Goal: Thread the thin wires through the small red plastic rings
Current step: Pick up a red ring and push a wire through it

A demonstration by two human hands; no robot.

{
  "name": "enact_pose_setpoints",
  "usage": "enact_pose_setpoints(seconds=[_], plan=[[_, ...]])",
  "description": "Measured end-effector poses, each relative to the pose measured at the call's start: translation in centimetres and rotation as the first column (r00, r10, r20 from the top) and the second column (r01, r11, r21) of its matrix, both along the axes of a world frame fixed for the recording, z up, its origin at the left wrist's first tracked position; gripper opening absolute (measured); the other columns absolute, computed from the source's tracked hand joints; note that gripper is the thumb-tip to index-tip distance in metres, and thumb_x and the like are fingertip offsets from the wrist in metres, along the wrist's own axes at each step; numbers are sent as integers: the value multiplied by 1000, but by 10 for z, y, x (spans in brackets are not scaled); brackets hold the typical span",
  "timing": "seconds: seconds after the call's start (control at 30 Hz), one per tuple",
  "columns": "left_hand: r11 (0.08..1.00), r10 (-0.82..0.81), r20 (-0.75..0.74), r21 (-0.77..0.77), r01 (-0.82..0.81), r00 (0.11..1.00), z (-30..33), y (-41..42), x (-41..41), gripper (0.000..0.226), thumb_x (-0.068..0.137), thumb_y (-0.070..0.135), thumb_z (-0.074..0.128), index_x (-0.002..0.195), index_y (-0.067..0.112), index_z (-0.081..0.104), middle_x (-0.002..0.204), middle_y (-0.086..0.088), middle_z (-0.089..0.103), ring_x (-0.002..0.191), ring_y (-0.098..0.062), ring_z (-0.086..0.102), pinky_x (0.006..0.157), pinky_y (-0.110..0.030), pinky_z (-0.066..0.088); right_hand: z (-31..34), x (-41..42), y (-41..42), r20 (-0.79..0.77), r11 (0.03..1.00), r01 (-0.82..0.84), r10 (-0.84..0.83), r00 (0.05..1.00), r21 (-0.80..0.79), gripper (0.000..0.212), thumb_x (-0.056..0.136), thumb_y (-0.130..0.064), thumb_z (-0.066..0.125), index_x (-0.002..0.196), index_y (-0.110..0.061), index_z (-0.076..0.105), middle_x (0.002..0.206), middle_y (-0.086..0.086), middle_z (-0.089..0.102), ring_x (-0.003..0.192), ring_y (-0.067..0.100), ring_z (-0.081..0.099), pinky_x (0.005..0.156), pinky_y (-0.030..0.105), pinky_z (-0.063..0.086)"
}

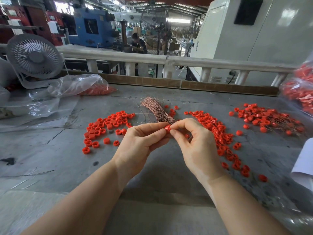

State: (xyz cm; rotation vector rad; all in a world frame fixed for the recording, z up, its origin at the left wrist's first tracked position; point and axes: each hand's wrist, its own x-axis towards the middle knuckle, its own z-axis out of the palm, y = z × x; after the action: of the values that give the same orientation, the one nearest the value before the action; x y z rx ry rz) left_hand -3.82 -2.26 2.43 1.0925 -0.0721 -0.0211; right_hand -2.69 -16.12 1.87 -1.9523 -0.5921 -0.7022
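We hold one red ring (167,128) between our two hands, just above the desk (67,158). The left hand (144,141) pinches it from the left with thumb and forefinger, and the right hand (194,143) meets it from the right, its fingers (175,133) closed on the ring's near edge. Whether a wire sits in that pinch we cannot tell.

The wire bundle (156,110) lies on the desk just beyond the ring, its long axis running from far left toward our fingertips, cut ends nearest the ring. The right hand seems the nearer one to draw a strand.

Loose rings (105,128) lie to the left, more (220,133) to the right, and a threaded pile (264,117) at far right. Beyond the grey desk stand a small fan (33,56), plastic bags (76,85) and factory machines.
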Motion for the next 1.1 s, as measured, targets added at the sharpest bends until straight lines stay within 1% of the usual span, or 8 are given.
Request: enact_pose_setpoints(seconds=[0.27, 0.57, 0.77, 0.87, 0.97, 1.03, 1.1], plan=[[1000, 10, 31, 25, -11, 999, 0, -2, 0, 28, 64, 6, 63, 91, 3, 69, 81, -10, 73, 74, -14, 70, 65, -18, 55, 1, 0, -1, 13, 1000, 5, -4, 1000, -3, 6, 83, -6, 65, 82, -11, 67, 79, -6, 63, 76, 7, 58, 71, 27, 50], [997, 32, 49, 70, -35, 998, 0, -2, 0, 25, 66, 9, 63, 90, 5, 70, 82, -11, 73, 74, -15, 70, 64, -18, 55, 1, 0, -1, 32, 1000, 9, -8, 999, -16, 4, 82, -9, 64, 82, -12, 67, 79, -6, 63, 75, 6, 58, 70, 25, 49], [995, 41, 64, 91, -47, 997, 0, -2, -1, 24, 65, 11, 64, 88, 6, 70, 82, -11, 73, 73, -16, 70, 64, -18, 55, 1, 1, -1, 29, 1000, 7, -7, 1000, -16, 5, 83, -10, 63, 82, -12, 68, 78, -7, 63, 75, 5, 57, 69, 19, 47], [995, 44, 70, 90, -50, 997, 0, -2, -1, 23, 66, 11, 64, 88, 6, 71, 82, -11, 73, 74, -16, 70, 64, -18, 54, 0, 2, -2, 11, 1000, -1, 1, 1000, -1, 6, 82, -8, 65, 83, -13, 68, 79, -7, 63, 76, 4, 58, 69, 14, 45], [995, 48, 84, 82, -55, 995, 0, -3, -1, 19, 66, 10, 65, 83, 9, 72, 81, -11, 73, 74, -15, 70, 63, -17, 54, -1, 3, -2, 11, 1000, -7, 7, 1000, 11, 6, 82, -9, 64, 83, -13, 69, 79, -8, 64, 76, 3, 58, 69, 10, 43], [995, 54, 91, 75, -60, 994, -1, -2, -1, 18, 65, 10, 65, 81, 11, 73, 80, -10, 73, 73, -15, 70, 63, -17, 54, -1, 2, -1, 12, 1000, -10, 10, 1000, 16, 6, 82, -10, 63, 83, -13, 69, 79, -8, 64, 76, 2, 58, 69, 9, 42], [995, 56, 86, 72, -62, 995, -1, -2, -1, 19, 65, 10, 65, 83, 10, 73, 81, -10, 73, 73, -15, 70, 64, -17, 54, 0, 2, -1, 11, 1000, -14, 14, 1000, 18, 6, 82, -10, 63, 83, -13, 69, 80, -7, 64, 76, 2, 58, 69, 9, 42]])
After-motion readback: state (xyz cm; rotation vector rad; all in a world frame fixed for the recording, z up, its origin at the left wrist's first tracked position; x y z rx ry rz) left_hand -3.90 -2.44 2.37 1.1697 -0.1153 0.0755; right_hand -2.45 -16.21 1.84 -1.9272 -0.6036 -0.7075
